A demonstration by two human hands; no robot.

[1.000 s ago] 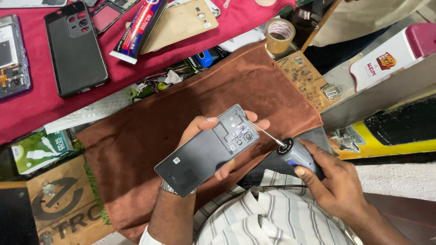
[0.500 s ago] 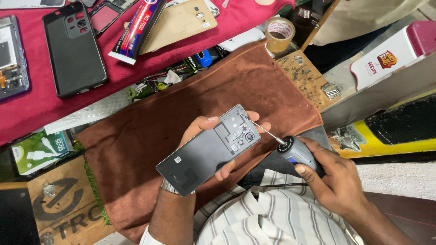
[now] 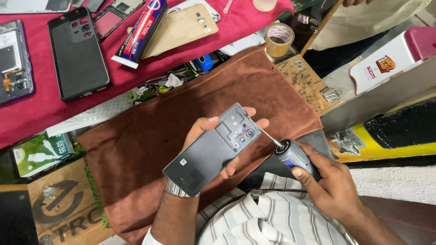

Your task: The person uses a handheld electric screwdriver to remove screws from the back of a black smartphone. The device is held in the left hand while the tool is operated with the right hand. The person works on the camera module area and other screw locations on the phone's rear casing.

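Observation:
My left hand (image 3: 203, 128) grips a dark grey phone frame (image 3: 211, 149), back side up, held tilted over a brown cloth (image 3: 150, 136). Its camera area with small round parts faces upper right. My right hand (image 3: 328, 182) is wrapped round a small electric screwdriver (image 3: 293, 155) with a grey and blue body. The thin bit touches the phone near the camera area at its right edge.
On a red cloth (image 3: 50, 106) at the top lie a black phone case (image 3: 78, 56), an opened phone (image 3: 13, 61), a glue tube (image 3: 141, 32) and a tan back cover (image 3: 179, 29). A tape roll (image 3: 279, 38) and a white and pink box (image 3: 395, 59) sit to the right.
The phone and the screwdriver have stayed almost in place; the bit remains against the camera area. Only slight shifts of both hands show.

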